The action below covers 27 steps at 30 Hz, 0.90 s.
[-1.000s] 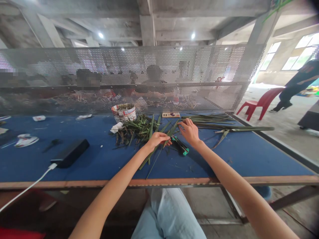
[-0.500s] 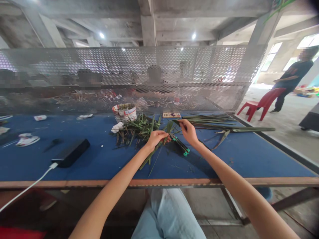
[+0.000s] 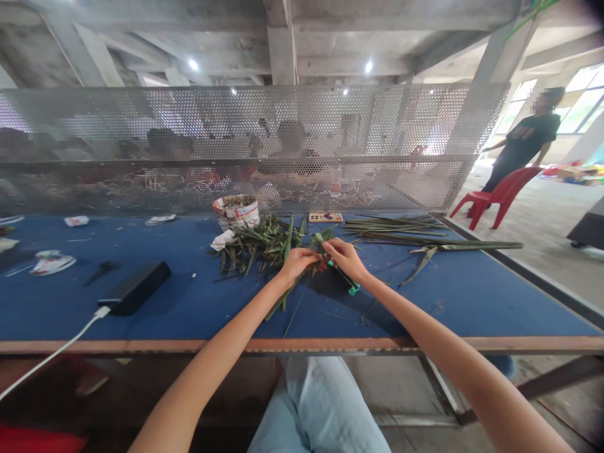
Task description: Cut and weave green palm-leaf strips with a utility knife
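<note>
Long green leaf strips [image 3: 318, 240] are pinched between my two hands over the blue table. My left hand [image 3: 300, 261] is closed on them from the left, with the strip ends hanging below it. Against the same strips, close beside it, my right hand [image 3: 346, 257] is closed too; its fingertips partly hide the fold. Under my right hand lies a dark, narrow tool with green ends [image 3: 353, 289], partly covered. A heap of cut green leaves [image 3: 264, 242] lies just left of my hands.
A paper-covered pot [image 3: 236, 212] and a phone [image 3: 325, 218] stand behind the leaves. Long leaf blades [image 3: 401, 225] lie at the right. A black box [image 3: 136, 288] with a white cable is at left. A perforated metal screen [image 3: 264, 145] borders the table; a person [image 3: 526, 141] stands beyond a red chair [image 3: 500, 196].
My right hand has come left and down, from holding a leaf end out to right beside my left hand. The person at the far right has moved left.
</note>
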Each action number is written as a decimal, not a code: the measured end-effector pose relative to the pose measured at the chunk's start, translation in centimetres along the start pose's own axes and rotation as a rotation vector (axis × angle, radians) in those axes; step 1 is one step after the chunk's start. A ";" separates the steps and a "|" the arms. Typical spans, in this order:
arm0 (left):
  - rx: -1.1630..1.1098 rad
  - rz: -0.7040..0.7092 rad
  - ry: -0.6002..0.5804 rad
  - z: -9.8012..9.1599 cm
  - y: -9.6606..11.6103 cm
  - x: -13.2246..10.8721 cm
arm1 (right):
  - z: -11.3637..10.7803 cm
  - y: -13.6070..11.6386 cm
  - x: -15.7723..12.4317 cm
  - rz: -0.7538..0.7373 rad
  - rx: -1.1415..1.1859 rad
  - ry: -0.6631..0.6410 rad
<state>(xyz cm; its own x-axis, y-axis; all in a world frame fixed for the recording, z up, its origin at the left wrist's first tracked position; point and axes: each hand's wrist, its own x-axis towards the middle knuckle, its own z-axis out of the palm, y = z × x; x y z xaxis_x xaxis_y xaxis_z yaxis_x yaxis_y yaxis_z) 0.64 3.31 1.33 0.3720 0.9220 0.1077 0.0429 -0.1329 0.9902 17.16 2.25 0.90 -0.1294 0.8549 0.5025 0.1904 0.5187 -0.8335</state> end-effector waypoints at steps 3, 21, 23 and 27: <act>0.018 0.017 -0.014 0.1 -0.1 -0.1 | 0.0 0.3 0.2 0.039 0.021 0.039; 0.076 0.103 -0.031 0.1 -0.7 0.1 | -0.4 1.0 0.3 0.352 0.417 0.115; 0.073 0.096 -0.023 0.2 -0.6 0.0 | -0.5 1.0 0.3 0.337 0.389 0.060; 0.047 0.067 -0.004 0.3 -0.3 -0.2 | -0.4 0.8 0.3 0.335 0.335 -0.034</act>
<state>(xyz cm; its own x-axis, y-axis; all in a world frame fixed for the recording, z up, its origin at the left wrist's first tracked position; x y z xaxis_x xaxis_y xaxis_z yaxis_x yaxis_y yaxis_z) 0.88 3.04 1.01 0.3791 0.9089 0.1735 0.0615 -0.2119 0.9754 17.65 2.89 0.49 -0.1473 0.9707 0.1898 -0.0962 0.1769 -0.9795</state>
